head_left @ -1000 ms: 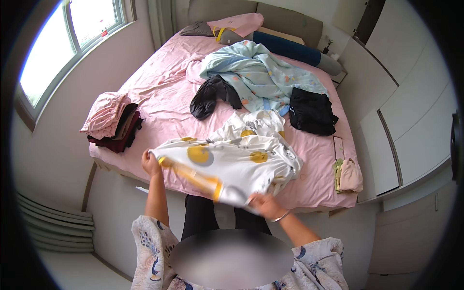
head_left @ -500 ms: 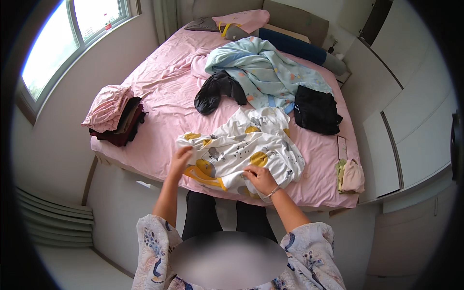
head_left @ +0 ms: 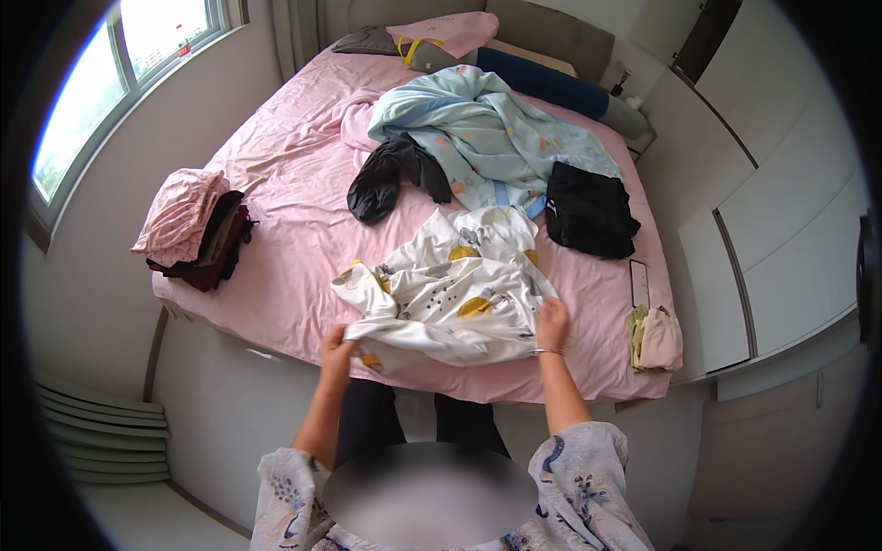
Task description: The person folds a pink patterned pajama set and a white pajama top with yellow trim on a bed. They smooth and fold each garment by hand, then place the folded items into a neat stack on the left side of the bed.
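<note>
A white printed garment (head_left: 459,285) with yellow spots and grey figures lies rumpled at the front of the bed. Its near edge is raised in a loose band between my hands. My left hand (head_left: 338,345) is closed on the fabric at the near left corner. At the near right side my right hand (head_left: 553,323), with a bracelet at the wrist, has its fingers closed on the cloth. Beyond the garment are a crumpled black cloth item (head_left: 393,176) and, to the right, a folded black garment (head_left: 591,211).
The pink-sheeted bed (head_left: 266,303) holds a stack of folded clothes (head_left: 195,230) at left and a light blue quilt (head_left: 487,129) farther back. Near the right edge lie a phone (head_left: 639,283) and small folded pink and green clothes (head_left: 657,338). White cabinets (head_left: 717,275) stand at right.
My right hand has moved right to the garment's side, and my left hand has lowered slightly. The near edge has been lifted and folded over, covering most of the yellow trim.
</note>
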{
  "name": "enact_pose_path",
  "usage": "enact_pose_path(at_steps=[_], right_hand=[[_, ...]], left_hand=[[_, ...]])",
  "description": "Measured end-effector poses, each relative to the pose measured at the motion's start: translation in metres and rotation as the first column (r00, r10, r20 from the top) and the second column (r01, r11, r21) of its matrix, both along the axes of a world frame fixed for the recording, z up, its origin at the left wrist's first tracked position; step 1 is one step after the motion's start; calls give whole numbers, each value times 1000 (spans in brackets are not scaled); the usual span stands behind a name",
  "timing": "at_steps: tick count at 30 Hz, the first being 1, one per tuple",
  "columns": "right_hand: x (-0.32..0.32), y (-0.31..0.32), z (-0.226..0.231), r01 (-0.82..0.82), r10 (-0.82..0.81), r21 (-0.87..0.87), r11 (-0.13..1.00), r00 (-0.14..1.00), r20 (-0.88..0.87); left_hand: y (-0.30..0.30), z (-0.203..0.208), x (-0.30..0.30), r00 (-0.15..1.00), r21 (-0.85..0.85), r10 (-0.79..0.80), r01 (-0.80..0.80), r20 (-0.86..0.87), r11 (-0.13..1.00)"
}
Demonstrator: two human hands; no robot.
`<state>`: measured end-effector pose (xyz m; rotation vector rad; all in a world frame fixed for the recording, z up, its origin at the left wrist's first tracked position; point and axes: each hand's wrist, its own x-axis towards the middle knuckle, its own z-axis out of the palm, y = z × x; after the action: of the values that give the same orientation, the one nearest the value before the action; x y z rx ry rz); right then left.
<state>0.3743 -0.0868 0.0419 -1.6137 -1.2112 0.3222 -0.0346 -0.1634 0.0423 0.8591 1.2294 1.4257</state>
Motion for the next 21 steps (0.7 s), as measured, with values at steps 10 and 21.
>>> enact_pose_path(at_steps=[10,21], right_hand=[[25,-1,-52,-242,112,-469,850,951,-289],[134,-26,163,76,342,430,899,490,-802]], left_hand=[[19,9,-88,925,78,355,-367,137,927],[88,51,-35,986,218,134,-152,96,964]])
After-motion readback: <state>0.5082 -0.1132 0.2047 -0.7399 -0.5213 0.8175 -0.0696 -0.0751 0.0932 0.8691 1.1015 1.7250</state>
